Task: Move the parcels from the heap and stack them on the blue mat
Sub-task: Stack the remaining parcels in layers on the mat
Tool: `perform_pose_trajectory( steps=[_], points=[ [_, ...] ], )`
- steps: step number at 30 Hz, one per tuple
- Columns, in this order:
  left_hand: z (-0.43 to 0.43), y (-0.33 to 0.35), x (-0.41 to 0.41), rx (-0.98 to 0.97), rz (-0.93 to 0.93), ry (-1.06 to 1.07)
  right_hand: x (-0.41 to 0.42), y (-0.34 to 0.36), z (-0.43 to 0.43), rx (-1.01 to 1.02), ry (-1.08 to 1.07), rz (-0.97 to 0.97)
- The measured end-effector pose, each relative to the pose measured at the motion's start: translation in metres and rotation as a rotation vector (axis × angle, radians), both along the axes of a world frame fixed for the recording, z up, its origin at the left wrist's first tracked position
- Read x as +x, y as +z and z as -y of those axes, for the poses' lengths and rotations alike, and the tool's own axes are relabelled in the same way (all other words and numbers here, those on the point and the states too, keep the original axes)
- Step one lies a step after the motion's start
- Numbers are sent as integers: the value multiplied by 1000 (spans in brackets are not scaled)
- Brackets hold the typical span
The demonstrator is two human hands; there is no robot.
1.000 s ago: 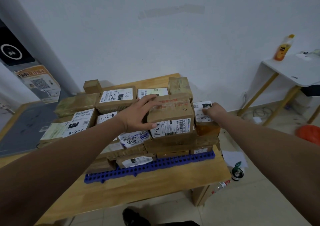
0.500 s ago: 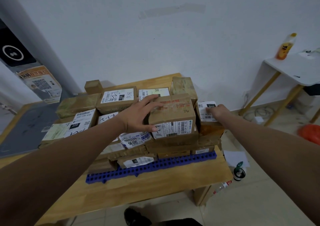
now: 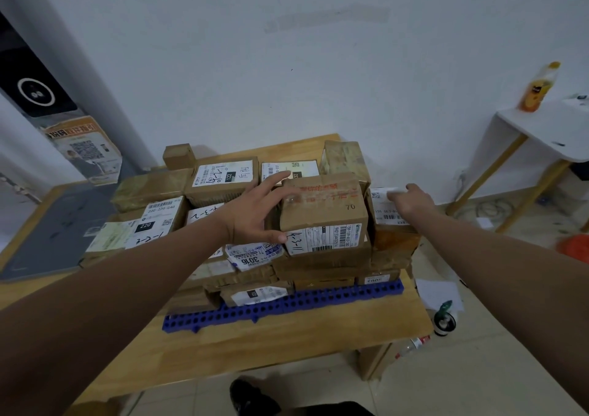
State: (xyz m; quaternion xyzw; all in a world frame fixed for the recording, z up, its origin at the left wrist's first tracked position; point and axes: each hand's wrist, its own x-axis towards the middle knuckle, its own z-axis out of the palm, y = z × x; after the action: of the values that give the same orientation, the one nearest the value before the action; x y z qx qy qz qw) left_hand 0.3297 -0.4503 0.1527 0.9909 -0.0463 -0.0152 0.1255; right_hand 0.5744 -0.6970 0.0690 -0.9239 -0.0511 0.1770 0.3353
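Down at the bottom of the frame, I see a dark shoe (image 3: 251, 396) on the tiled floor, just under the near edge of the wooden table (image 3: 287, 348). Above it, the blue mat (image 3: 287, 307) lies across the table's middle, its perforated front strip showing beneath the stacked parcels (image 3: 223, 176). At centre frame, my left hand (image 3: 251, 214) spreads wide, fingers splayed against the left side of the top cardboard box (image 3: 325, 211), thumb touching its lower label edge. To the right of centre, my right hand (image 3: 411, 200) rests fingers-down on the white label of the lower box (image 3: 392, 237) beside it; I cannot tell whether it is gripping. That box sits at the stack's right edge. Further back, at upper right, an orange bottle (image 3: 538, 87) stands on a white side table (image 3: 548, 128) against the wall. At left, a grey mat (image 3: 54, 224) lies on the floor.
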Motion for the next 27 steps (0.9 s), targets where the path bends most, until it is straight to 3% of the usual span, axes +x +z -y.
perform_pose_trajectory(
  steps=[6,13,27],
  points=[
    [-8,4,-13,5,-12,-6,0,10,-5,-83,81,193],
    [-23,8,-34,59,-117,-4,3,5,-13,-62,124,186],
    [-23,-3,-33,27,-68,11,1,-3,-19,-62,189,123]
  ],
)
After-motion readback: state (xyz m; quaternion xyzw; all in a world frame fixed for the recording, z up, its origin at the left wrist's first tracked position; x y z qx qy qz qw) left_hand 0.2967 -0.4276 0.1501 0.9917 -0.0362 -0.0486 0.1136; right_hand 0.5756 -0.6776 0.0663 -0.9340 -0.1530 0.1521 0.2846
